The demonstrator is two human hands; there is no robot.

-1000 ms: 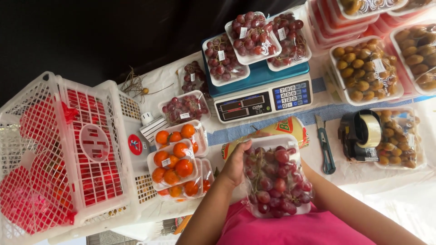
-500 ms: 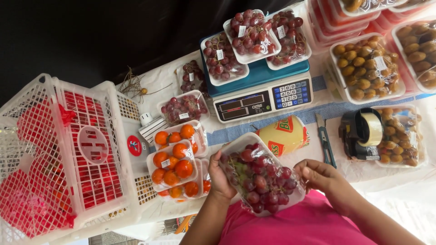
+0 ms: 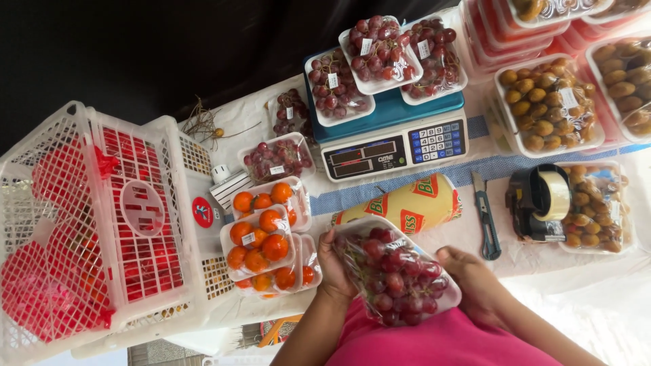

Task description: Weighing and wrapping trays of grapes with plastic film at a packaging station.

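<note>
Grape tray (image 3: 393, 274): below the scale (image 3: 393, 139), against your body. Your left hand (image 3: 336, 261) and right hand (image 3: 475, 278) clasp opposite edges, fingers curled closed, steadying the wrapped fruit.

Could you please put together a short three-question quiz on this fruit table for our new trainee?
1. True or false: both hands hold the wrapped tray of red grapes.
2. Which lies between the yellow roll and the tape dispenser? A) a utility knife B) a spoon C) a pen
3. What stands on top of the weighing scale?

Key
1. True: the left hand grips one side, the right hand the other.
2. A, the utility knife.
3. Wrapped grape trays.
</note>
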